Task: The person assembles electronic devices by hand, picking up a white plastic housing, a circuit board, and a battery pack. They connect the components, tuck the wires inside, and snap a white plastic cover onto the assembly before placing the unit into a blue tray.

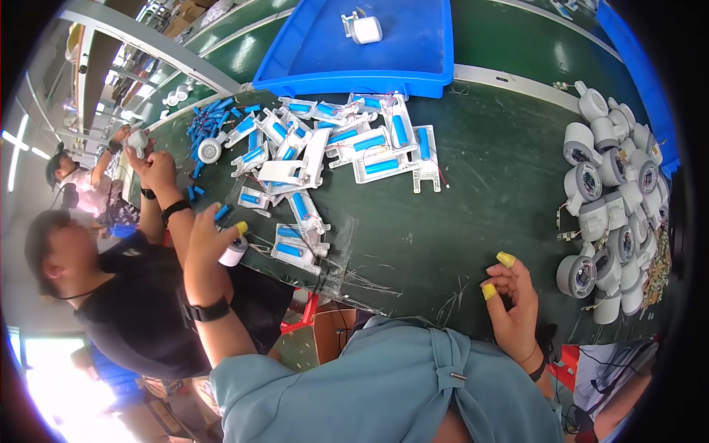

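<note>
My left hand [210, 240] reaches over the left edge of the bench, its visible fingers apart and a yellow finger cot on one tip. A blue cylindrical cell [221, 213] shows right by those fingers. Just below the yellow tip is a white round housing [233, 254]; whether the hand touches it, I cannot tell. My right hand [515, 303] hovers at the near bench edge with nothing in it, thumb and forefinger apart, both in yellow cots, other fingers curled. Left of centre lies a pile of white plastic trays [295, 173] holding blue cells with thin wires.
A blue bin [347, 85] with one white device [365, 30] stands at the back. White round-headed devices [591, 181] are heaped at right, beside small loose parts [657, 273]. Loose blue cells [207, 125] lie far left. A co-worker in black [162, 295] sits close at my left, hands raised.
</note>
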